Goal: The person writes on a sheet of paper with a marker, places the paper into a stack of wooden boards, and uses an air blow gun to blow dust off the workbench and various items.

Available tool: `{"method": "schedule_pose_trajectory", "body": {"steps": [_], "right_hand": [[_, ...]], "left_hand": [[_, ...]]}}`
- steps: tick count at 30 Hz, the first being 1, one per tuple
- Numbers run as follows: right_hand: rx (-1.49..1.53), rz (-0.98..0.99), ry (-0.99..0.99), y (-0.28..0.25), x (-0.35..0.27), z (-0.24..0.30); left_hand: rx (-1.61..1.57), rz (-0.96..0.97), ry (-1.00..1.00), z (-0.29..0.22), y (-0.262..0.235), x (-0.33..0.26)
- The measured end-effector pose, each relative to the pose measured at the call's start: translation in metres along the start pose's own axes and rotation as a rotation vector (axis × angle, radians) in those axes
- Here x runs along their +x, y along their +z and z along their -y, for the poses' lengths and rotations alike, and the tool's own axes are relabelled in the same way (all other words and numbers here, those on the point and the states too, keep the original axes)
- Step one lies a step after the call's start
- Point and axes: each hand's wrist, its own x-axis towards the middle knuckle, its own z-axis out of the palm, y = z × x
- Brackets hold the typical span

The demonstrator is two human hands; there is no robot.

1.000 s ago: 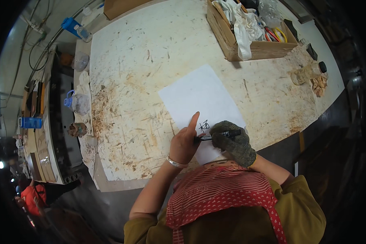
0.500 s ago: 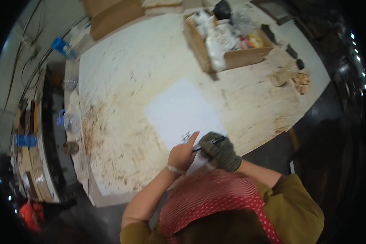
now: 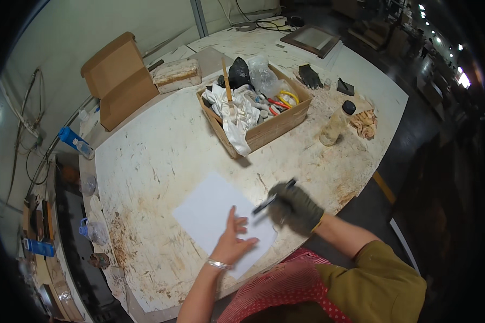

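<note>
One white paper sheet, blank, flat, left hand fingers spread on it, gloved right hand pinching black pen.

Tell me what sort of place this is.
Probably a workshop or craft studio: a stained, scuffed worktable, an open cardboard box stuffed with rags and tools, and cables along the wall.

A bare left hand pressed flat on a white sheet of paper while a gloved right hand gripped a dark pen just above it, on a stained white worktable beside a cluttered cardboard box.
</note>
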Motion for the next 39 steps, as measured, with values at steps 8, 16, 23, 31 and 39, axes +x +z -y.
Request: {"method": "schedule_pose_trajectory", "body": {"steps": [8, 16, 23, 31, 39], "right_hand": [[-0.121, -0.031, -0.366, -0.037, 0.098, 0.157], [-0.384, -0.045, -0.104, -0.096, -0.020, -0.005], [-1.117, -0.314, -0.666, -0.105, -0.108, -0.020], [-1.697, -0.220, -0.642, -0.146, -0.234, 0.007], [-1.017, -0.759, -0.319, -0.311, -0.379, 0.007]], "left_hand": [[0.940, -0.586, -0.232, 0.075, -0.096, 0.021], [1.041, -0.442, -0.188, 0.116, -0.142, 0.070], [0.744, 0.210, -0.041, -0.040, -0.053, 0.027], [1.076, 1.080, 0.444, -0.179, 0.179, 0.072], [0.729, 0.794, 1.299, -0.242, 0.426, 0.147]]}}
